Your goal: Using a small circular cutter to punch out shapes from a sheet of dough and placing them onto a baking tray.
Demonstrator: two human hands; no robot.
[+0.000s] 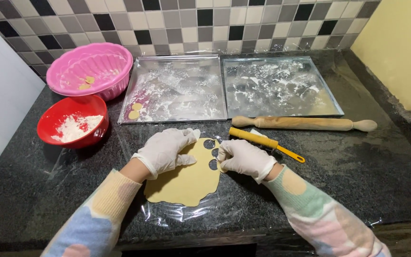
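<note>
Sleeves: two pastel patchwork knit sleeves come in from the near edge of the dark speckled stone counter (367, 176), converging toward its middle.
Left hand: the left hand (165, 151), in a white glove, lies palm down with fingers loosely spread, flat on the dough and holding nothing.
Right hand: the right hand (246, 158), also gloved, is curled narrow, fingertips pinched at the sheet's right edge; what they pinch is hidden.
Dough: the thin, pale yellow rolled dough sheet (186, 183) lies on clear plastic film (172, 214) near the counter's front edge, its long axis running from near left to far right, with three round holes (209, 144) cut at its far right end.
Cutter: a yellow-handled roller tool (255, 138) lies just beyond the right hand, angled down to the right.
Rolling pin: the wooden rolling pin (303, 123) lies crosswise, parallel to the back wall.
Trays: two floured square metal trays (177, 90) (281, 85) sit side by side at the back; the left one carries two dough rounds (135, 111).
Bowls: a pink fluted plastic bowl (91, 69) and a red bowl of flour (74, 121) stand at the far left.
</note>
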